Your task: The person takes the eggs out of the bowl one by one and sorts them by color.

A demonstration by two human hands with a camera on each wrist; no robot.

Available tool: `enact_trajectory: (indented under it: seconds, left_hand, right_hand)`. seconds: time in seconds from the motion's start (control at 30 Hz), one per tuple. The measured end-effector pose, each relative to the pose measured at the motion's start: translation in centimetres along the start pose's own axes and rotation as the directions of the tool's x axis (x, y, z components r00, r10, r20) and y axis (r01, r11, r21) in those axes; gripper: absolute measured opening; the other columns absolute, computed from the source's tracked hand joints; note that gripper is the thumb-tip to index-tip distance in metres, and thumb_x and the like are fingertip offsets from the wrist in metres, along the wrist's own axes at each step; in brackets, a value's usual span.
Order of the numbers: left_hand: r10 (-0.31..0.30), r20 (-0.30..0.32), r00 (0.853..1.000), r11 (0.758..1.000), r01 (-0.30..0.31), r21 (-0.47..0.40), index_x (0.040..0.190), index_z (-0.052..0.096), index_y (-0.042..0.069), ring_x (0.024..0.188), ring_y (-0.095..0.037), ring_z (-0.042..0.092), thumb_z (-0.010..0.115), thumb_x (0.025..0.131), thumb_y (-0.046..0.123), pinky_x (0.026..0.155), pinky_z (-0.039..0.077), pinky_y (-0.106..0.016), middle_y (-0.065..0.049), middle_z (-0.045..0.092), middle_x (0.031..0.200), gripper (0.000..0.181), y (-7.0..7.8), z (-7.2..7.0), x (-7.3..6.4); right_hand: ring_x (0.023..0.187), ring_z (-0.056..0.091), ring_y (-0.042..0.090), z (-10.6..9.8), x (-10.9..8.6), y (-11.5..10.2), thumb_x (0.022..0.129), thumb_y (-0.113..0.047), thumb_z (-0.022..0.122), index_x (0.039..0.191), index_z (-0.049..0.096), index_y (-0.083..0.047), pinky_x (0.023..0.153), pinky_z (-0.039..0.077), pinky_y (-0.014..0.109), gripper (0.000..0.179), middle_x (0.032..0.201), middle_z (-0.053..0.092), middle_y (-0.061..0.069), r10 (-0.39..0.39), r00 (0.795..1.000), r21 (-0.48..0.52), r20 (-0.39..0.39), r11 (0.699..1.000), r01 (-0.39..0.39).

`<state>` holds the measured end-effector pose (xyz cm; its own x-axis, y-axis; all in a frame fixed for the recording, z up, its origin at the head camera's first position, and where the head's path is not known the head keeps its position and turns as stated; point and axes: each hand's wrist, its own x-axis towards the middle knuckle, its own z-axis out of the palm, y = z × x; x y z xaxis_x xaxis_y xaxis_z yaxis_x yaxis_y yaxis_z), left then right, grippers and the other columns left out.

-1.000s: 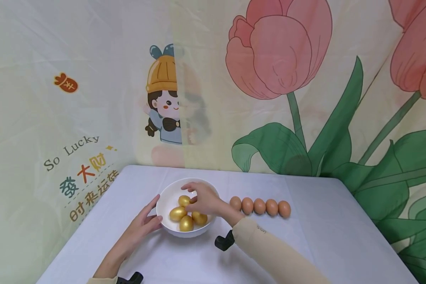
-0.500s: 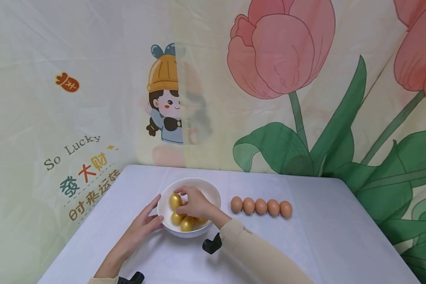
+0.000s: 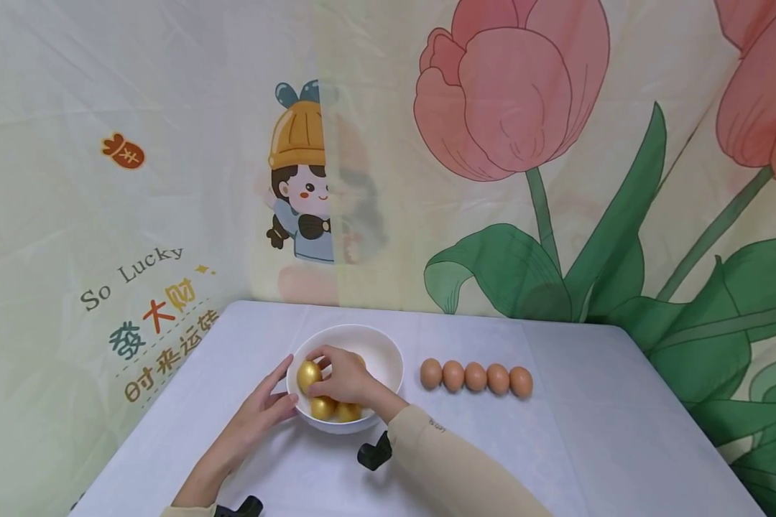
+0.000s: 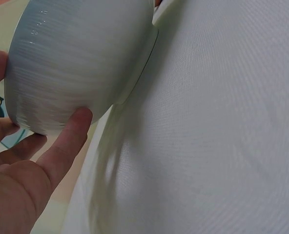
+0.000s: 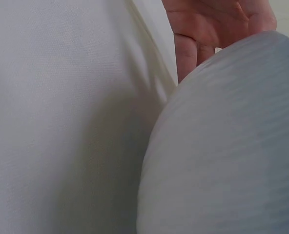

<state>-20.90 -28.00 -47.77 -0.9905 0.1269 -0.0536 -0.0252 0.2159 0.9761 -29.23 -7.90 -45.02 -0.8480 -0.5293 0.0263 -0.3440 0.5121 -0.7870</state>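
Note:
A white bowl (image 3: 384, 352) stands on the table with golden eggs (image 3: 323, 408) inside. My right hand (image 3: 341, 375) reaches into it and pinches one golden egg (image 3: 308, 376) near the left inner wall, thumb and fingers on either side. Partly covered by that hand, other golden eggs lie in the bowl. My left hand (image 3: 261, 406) touches the bowl's left outer side with its fingers spread and fairly straight. In the left wrist view, the thumb (image 4: 69, 139) presses the bowl wall (image 4: 81, 58). The right wrist view shows mostly the bowl's outside (image 5: 227, 136).
Several brown eggs (image 3: 475, 376) stand in a row to the right of the bowl. A white cloth (image 3: 595, 431) covers the table. Behind it hangs a printed backdrop (image 3: 375, 287) with tulips. A black wrist mount (image 3: 375, 452) sits under the right sleeve.
My right hand has moved left within the bowl, taken hold of a golden egg and shifted it toward the left wall. The left hand has stayed on the bowl.

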Motion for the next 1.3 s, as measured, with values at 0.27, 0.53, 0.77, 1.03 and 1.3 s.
enact_trajectory:
  seconds: [0.27, 0.53, 0.77, 1.03, 1.3]
  left_hand:
    - [0.008, 0.004, 1.000, 1.000, -0.008, -0.001, 0.171, 0.021, 0.025, 0.136, -0.039, 0.060, 0.064, 0.108, 0.027, 0.104, 0.060, -0.037, -0.024, 0.025, 0.171, 0.077, 0.1, 0.2, 0.1]
    - [0.000, 0.000, 1.000, 1.000, 0.000, -0.002, 0.171, 0.021, 0.025, 0.136, -0.039, 0.059, 0.064, 0.108, 0.026, 0.104, 0.060, -0.035, -0.022, 0.024, 0.172, 0.077, 0.2, 0.2, -0.1]
    - [-0.012, -0.001, 1.000, 1.000, 0.012, 0.007, 0.172, 0.019, 0.024, 0.144, -0.043, 0.051, 0.063, 0.108, 0.028, 0.105, 0.060, -0.036, -0.017, 0.013, 0.177, 0.078, 0.5, 0.2, -0.3]
    - [-0.010, -0.002, 1.000, 1.000, 0.010, 0.011, 0.172, 0.019, 0.024, 0.143, -0.043, 0.052, 0.064, 0.108, 0.029, 0.104, 0.060, -0.035, -0.015, 0.012, 0.178, 0.078, 0.5, 0.3, 0.0]
    - [-0.021, -0.009, 1.000, 1.000, 0.021, 0.018, 0.172, 0.019, 0.024, 0.143, -0.043, 0.052, 0.064, 0.107, 0.029, 0.104, 0.060, -0.036, -0.015, 0.011, 0.178, 0.079, 0.5, 0.3, -0.1]
  right_hand:
    - [0.085, 0.067, 0.006, -0.6, -0.3, 0.2, 0.090, -0.026, 0.083, 0.131, 0.067, -0.021, 0.074, 0.060, 0.020, 0.044, 0.117, 0.071, -0.001, -0.028, 1.000, 0.028, -0.005, 0.999, 0.028]
    - [0.093, 0.067, 0.009, -2.7, -1.6, -0.3, 0.090, -0.030, 0.083, 0.135, 0.066, -0.020, 0.082, 0.060, 0.022, 0.049, 0.120, 0.071, 0.000, -0.063, 0.996, 0.025, -0.058, 0.998, 0.064]
    - [0.098, 0.071, 0.015, -5.7, -3.7, -0.4, 0.090, -0.030, 0.084, 0.135, 0.066, -0.024, 0.082, 0.062, 0.027, 0.049, 0.121, 0.070, -0.001, -0.035, 0.995, 0.093, -0.090, 0.995, 0.044]
    - [0.099, 0.071, 0.017, -9.9, -7.4, 1.3, 0.091, -0.030, 0.082, 0.137, 0.065, -0.024, 0.084, 0.063, 0.033, 0.050, 0.123, 0.069, 0.003, 0.013, 0.993, 0.117, -0.119, 0.993, 0.001]
    - [0.094, 0.069, 0.017, -12.5, -10.9, 4.0, 0.089, -0.028, 0.086, 0.134, 0.066, -0.022, 0.075, 0.062, 0.031, 0.050, 0.120, 0.068, 0.005, 0.103, 0.979, 0.105, -0.178, 0.991, -0.085]
